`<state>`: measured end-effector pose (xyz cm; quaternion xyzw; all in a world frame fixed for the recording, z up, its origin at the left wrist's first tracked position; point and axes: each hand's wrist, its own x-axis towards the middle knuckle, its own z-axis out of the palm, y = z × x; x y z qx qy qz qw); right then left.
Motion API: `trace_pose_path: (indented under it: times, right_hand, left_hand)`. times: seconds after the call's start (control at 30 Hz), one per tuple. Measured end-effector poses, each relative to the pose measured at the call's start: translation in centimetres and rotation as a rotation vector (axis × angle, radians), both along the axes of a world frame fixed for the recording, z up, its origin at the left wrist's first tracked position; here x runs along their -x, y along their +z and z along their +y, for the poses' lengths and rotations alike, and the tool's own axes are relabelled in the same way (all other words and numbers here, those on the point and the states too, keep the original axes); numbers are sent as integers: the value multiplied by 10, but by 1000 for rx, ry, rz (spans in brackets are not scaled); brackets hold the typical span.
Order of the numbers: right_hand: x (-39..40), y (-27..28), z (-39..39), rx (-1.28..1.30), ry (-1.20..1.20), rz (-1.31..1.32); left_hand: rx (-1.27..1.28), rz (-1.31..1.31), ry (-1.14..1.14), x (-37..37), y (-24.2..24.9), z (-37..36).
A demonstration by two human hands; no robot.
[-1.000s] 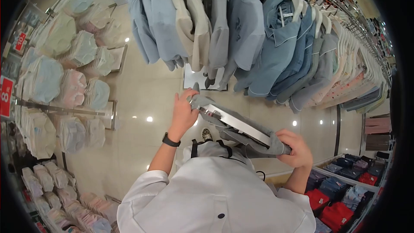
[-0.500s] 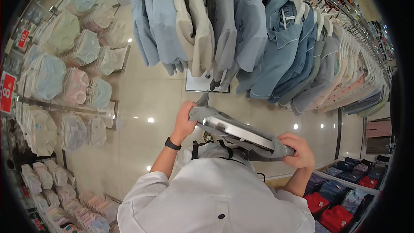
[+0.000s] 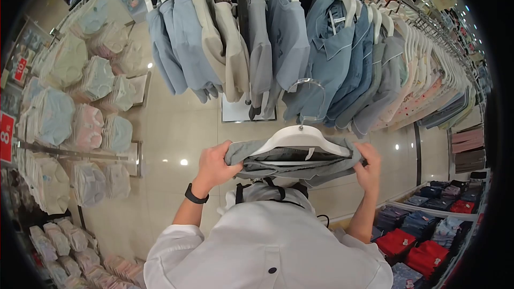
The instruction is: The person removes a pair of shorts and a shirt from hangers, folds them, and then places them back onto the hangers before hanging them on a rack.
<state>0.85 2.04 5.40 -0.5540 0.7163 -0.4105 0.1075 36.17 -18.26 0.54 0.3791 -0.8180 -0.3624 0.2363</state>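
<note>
A grey pyjama top (image 3: 257,172) with pale piping hangs from a white hanger (image 3: 300,137) in front of my body. The hanger's large clear hook stands up towards the rack, apart from it as far as I can see. My left hand (image 3: 216,165) is closed on the left shoulder of the top. On the opposite shoulder, my right hand (image 3: 368,165) pinches the grey cloth. Between the hands the neck opening gapes, showing the hanger's lower bar and dark gathered fabric inside.
Ahead, a rack carries blue tops (image 3: 289,37), beige ones (image 3: 231,53) and collared blue shirts (image 3: 333,48). Packaged underwear (image 3: 51,112) hangs on the left, with red price signs (image 3: 6,136). Bins of folded clothes (image 3: 396,243) stand at lower right.
The hanger and top have turned from a slant to nearly level, and the hook now shows. My right hand has risen; my left hand has moved left and down.
</note>
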Motion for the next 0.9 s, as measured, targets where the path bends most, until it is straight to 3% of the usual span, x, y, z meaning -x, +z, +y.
trace_pose_path:
  times: [0.17,0.23,0.3,0.4,0.43,0.57,0.63,0.67,0.73,0.9]
  right_hand:
    - [-4,-1,0,-62,-43,-56]
    - [-3,-5,-1,-99,-63,-66]
    - [-7,-5,-12,36,-102,64]
    - [-7,-10,-20,40,-224,18]
    - [-6,-13,-19,34,-210,-103]
    - [-16,-8,-24,55,-208,-29]
    - [-31,14,-34,185,-154,295]
    - [-36,20,-38,186,-148,289]
    - [-42,29,-48,112,126,285]
    - [-43,46,-66,7,157,210]
  left_hand:
    - [150,-17,-55,-2,18,-7]
    - [89,75,-50,0,25,-8]
    - [43,66,-17,0,16,-7]
    - [-69,72,64,5,13,-2]
    - [-142,89,124,7,14,0]
    - [-158,103,141,10,9,4]
    - [-163,124,164,12,8,8]
    - [-162,119,171,13,8,9]
    - [-145,98,111,16,10,7]
    - [-35,111,60,21,20,5]
